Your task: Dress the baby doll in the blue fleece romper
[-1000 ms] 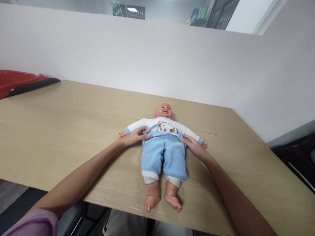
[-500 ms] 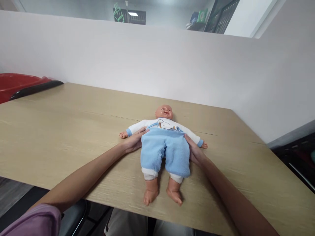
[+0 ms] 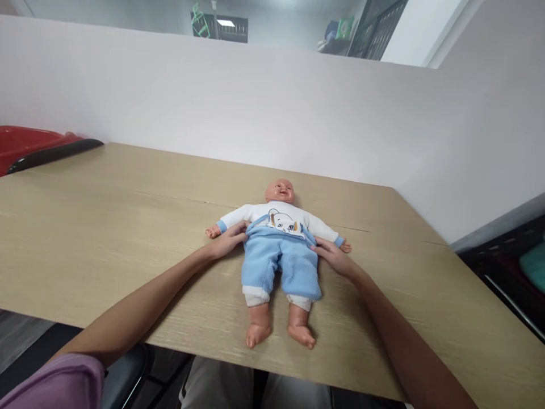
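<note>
A baby doll (image 3: 280, 191) lies on its back on the wooden table, head toward the wall and bare feet toward me. It wears a white long-sleeved top (image 3: 255, 212) with blue cuffs and fluffy light-blue pants (image 3: 263, 258) with white ankle bands. A cartoon animal print shows above the waistband. At the waistband's left side, my left hand (image 3: 230, 238) is closed on the pants, its fingertips partly hidden at the hip. My right hand (image 3: 336, 257) pinches the waistband on the opposite side, thumb and fingers at its edge.
The wooden table (image 3: 140, 244) meets a white wall (image 3: 238, 102) with a window above it. A red object (image 3: 29, 145) with a black edge stands at the far left. A chair (image 3: 123, 378) is at lower left, and dark shelving with a teal item (image 3: 534, 261) at right.
The waistband has dropped lower and more of the printed top shows. My right hand has shifted from the pants' side up onto the waistband edge. The view has moved slightly.
</note>
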`<state>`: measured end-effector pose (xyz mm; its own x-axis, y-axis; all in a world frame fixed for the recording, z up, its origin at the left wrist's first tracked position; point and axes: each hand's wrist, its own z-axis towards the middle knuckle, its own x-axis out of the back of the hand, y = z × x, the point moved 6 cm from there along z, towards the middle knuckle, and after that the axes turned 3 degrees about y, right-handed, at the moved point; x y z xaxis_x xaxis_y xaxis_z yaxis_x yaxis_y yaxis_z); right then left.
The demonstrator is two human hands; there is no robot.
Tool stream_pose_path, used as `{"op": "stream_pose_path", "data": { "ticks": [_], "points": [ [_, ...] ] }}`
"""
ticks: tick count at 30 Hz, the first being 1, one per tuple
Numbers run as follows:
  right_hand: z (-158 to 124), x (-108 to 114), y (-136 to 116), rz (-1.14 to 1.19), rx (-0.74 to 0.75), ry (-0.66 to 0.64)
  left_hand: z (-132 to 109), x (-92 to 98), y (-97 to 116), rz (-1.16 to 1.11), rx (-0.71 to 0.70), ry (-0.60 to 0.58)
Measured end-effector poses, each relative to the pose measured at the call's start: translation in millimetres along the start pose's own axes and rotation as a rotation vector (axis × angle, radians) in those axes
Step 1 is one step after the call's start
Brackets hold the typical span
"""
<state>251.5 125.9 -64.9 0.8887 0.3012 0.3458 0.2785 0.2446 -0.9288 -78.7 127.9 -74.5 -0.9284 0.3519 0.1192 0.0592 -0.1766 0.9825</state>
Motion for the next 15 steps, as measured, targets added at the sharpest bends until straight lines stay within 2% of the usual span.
{"op": "stream_pose_path", "data": {
  "ticks": [4, 7, 10, 12, 15],
  "points": [
    [-8, 7, -9, -0.209, 0.126, -0.125, -7, 9.4, 7, 0.228, -0.070, -0.145],
    [-12, 11, -8, -0.220, 0.109, -0.187, -9, 10.3, 11, 0.377, -0.163, -0.199],
    [-14, 11, -6, -0.212, 0.063, -0.254, -8, 6.0, 18, 0.300, -0.180, -0.206],
    [-14, 8, -6, -0.205, 0.059, -0.295, -9, -2.7, 24, 0.208, -0.170, -0.275],
    [-11, 4, -1, -0.084, 0.010, -0.239, -11, -14.6, 28, 0.050, -0.115, -0.339]
  ]
}}
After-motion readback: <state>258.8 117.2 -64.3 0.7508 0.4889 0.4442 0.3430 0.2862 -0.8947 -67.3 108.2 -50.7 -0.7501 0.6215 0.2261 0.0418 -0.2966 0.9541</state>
